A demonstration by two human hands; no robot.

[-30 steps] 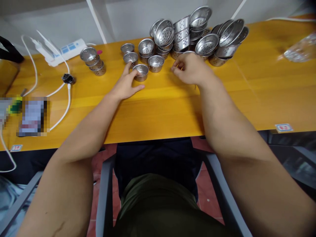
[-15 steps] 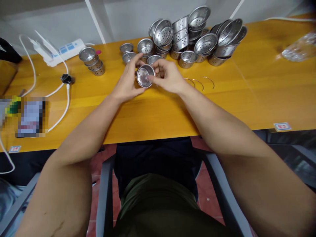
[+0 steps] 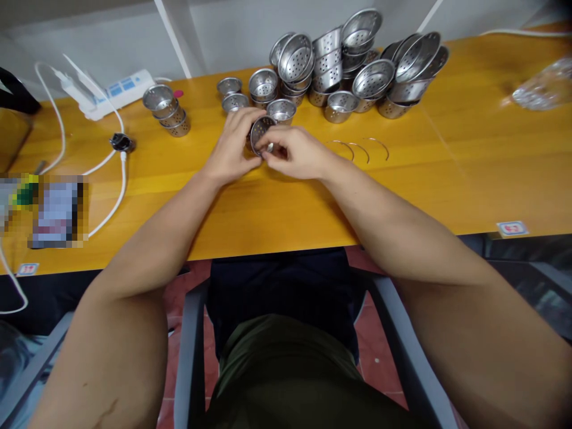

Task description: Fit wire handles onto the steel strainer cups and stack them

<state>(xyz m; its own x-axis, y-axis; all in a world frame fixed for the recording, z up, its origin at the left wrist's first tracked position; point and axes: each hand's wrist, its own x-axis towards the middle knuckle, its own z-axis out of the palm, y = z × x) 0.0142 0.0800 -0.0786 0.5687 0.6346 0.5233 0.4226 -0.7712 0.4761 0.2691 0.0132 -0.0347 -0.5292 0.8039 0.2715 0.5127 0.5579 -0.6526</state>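
Note:
My left hand (image 3: 232, 149) grips a small perforated steel cup (image 3: 261, 128), tilted on its side just above the yellow table (image 3: 286, 202). My right hand (image 3: 295, 156) pinches at the cup's lower rim, fingers closed; what is between them is too small to make out. Three thin curved wire pieces (image 3: 357, 148) lie on the table just right of my right hand. Several loose small cups (image 3: 280, 109) stand right behind my hands.
A heap of perforated steel cups (image 3: 357, 59) fills the back middle of the table. A short stack of cups (image 3: 167, 107) stands at the back left, beside a power strip (image 3: 111, 89) with white cables (image 3: 117, 179). A clear plastic bag (image 3: 543, 89) lies far right.
My left hand lifted a cup off the table and tipped it on its side. My right hand came left from beside the heap and closed on the cup's rim.

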